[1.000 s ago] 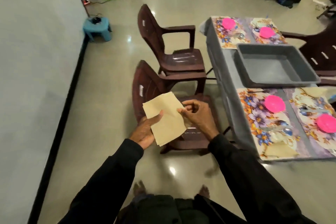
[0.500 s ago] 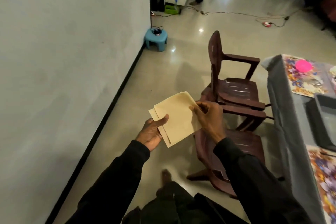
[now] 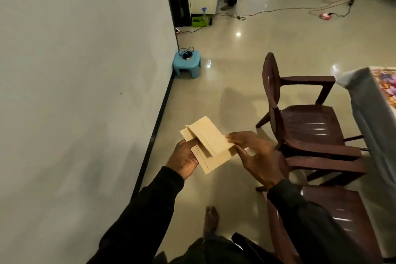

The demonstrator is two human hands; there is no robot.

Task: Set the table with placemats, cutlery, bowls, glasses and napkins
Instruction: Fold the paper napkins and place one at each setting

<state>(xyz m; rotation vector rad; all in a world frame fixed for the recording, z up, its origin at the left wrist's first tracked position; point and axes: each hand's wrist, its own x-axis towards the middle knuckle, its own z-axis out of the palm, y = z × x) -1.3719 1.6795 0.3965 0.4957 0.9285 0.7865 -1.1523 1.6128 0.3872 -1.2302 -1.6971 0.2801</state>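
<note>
Underfoot glossy floor (image 3: 235, 92); napkins (image 3: 211, 141) in lt. hand (image 3: 184, 157).

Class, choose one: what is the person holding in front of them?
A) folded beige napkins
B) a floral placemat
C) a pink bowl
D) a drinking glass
A: the left hand grips the folded beige napkins while the right hand pinches their edge.
</note>
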